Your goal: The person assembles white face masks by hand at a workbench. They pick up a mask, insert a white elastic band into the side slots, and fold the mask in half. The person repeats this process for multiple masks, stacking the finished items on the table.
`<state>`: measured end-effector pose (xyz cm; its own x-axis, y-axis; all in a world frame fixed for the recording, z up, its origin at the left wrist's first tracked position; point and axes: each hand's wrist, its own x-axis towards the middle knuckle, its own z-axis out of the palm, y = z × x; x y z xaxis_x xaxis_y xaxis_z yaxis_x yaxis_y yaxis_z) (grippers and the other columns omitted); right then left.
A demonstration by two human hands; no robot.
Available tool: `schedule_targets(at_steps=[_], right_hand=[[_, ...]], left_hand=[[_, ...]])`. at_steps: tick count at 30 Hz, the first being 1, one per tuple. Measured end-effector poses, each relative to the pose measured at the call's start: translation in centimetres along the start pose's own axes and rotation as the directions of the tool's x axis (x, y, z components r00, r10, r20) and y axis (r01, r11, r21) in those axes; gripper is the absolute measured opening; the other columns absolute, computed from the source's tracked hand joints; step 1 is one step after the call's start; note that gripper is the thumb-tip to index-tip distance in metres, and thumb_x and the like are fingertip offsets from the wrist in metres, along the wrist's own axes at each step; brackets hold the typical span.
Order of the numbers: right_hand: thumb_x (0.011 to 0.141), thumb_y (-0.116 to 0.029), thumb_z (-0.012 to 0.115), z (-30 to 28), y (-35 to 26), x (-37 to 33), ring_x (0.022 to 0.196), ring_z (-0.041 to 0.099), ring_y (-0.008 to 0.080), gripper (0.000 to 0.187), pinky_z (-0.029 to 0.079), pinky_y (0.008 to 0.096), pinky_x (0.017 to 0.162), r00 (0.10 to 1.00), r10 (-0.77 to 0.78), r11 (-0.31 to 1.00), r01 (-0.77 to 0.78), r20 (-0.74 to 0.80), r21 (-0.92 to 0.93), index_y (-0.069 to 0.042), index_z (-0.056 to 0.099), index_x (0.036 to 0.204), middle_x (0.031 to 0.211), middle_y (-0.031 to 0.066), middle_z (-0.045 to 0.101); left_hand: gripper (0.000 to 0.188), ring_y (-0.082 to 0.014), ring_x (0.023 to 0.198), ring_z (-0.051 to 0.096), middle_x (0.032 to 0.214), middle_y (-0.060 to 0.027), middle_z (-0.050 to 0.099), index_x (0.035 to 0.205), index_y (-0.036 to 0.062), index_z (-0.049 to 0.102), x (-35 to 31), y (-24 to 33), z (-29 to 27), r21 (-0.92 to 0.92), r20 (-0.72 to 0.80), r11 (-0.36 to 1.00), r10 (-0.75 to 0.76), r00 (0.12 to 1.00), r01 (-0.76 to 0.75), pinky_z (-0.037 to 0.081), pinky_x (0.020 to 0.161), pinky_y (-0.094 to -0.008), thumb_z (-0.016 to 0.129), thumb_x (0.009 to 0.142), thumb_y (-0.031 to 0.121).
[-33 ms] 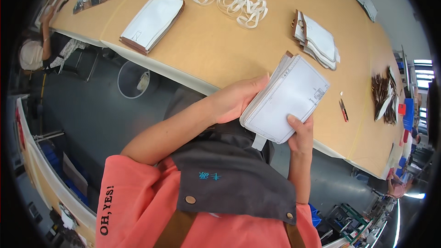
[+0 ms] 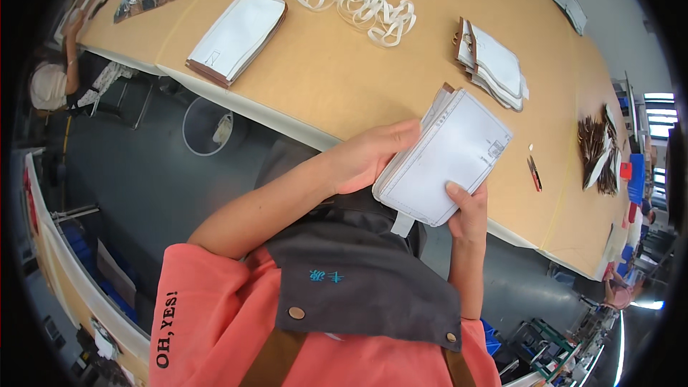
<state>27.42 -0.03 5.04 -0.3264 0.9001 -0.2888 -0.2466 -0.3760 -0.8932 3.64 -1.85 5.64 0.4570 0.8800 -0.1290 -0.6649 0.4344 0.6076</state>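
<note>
A thick stack of white panels [image 2: 448,158], with stitched outlines and some brown edges, is held tilted at the table's front edge. My left hand [image 2: 369,156] holds its left side, the thumb along the upper edge and the fingers partly hidden beneath. At the lower right my right hand [image 2: 467,209] grips the stack, thumb on the top face and fingers underneath. A small white tab [image 2: 403,224] sticks out from the end nearest my body.
On the tan table [image 2: 322,86] lie two similar stacks, one left [image 2: 240,32] and one right [image 2: 496,64]. Behind is a tangle of white tape [image 2: 365,0]. Small snips [image 2: 534,173] and a brown-and-white bundle [image 2: 600,150] lie right. A bin [image 2: 208,125] stands below left.
</note>
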Motion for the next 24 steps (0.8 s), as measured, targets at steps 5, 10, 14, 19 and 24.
schedule_targets(at_steps=[5,10,14,19,24], right_hand=[[0.078,-0.007,0.077,0.1,0.0,-0.7,0.12,0.058,0.0244,0.072,0.048,0.0392,0.103,0.998,0.052,0.997,-0.051,0.021,-0.06,0.0,0.041,0.141,0.131,0.0138,0.058],[0.079,-0.006,0.076,0.4,-0.1,-0.8,0.123,0.056,0.0244,0.076,0.048,0.0389,0.104,0.998,0.049,0.998,-0.048,0.037,-0.042,-0.001,0.038,0.144,0.135,0.014,0.055],[0.079,-0.005,0.076,0.7,0.0,-0.8,0.124,0.055,0.025,0.077,0.047,0.039,0.105,0.999,0.025,0.999,-0.023,0.042,-0.047,-0.002,0.036,0.145,0.135,0.0143,0.054],[0.079,-0.004,0.075,1.0,0.1,-1.0,0.125,0.054,0.0257,0.077,0.046,0.0398,0.106,0.999,0.02,0.999,-0.018,0.03,-0.047,-0.002,0.035,0.145,0.136,0.0148,0.054],[0.082,-0.001,0.07,1.5,-0.6,-0.8,0.129,0.051,0.0244,0.075,0.043,0.0391,0.108,0.993,0.067,0.994,-0.059,0.098,-0.088,-0.001,0.032,0.147,0.139,0.0146,0.052]], left_hand=[[0.063,-0.0195,0.131,0.051,0.146,-0.0101,0.048,0.153,0.0026,0.029,0.8,1.1,0.3,-0.09,0.036,0.996,0.01,0.999,-0.006,0.043,0.109,-0.0366,0.059,0.1,0.018],[0.062,-0.0172,0.13,0.052,0.143,-0.0103,0.051,0.152,0.0021,0.03,0.9,0.6,0.5,0.029,-0.018,1.0,0.0,1.0,0.001,0.045,0.108,-0.0348,0.06,0.097,0.006],[0.06,-0.0156,0.126,0.054,0.14,-0.0098,0.054,0.152,0.0016,0.033,0.8,-0.1,1.1,0.089,-0.071,0.989,0.128,0.989,-0.122,0.046,0.106,-0.0337,0.058,0.097,0.003],[0.062,-0.0157,0.122,0.057,0.136,-0.0101,0.057,0.151,0.0013,0.036,0.6,0.0,1.4,0.089,-0.112,0.984,0.162,0.98,-0.152,0.047,0.104,-0.0334,0.061,0.094,0.0],[0.058,-0.0169,0.119,0.059,0.13,-0.01,0.062,0.142,0.0015,0.046,0.3,0.2,0.1,0.167,-0.154,0.985,-0.018,0.988,0.044,0.049,0.102,-0.035,0.067,0.088,-0.004]])
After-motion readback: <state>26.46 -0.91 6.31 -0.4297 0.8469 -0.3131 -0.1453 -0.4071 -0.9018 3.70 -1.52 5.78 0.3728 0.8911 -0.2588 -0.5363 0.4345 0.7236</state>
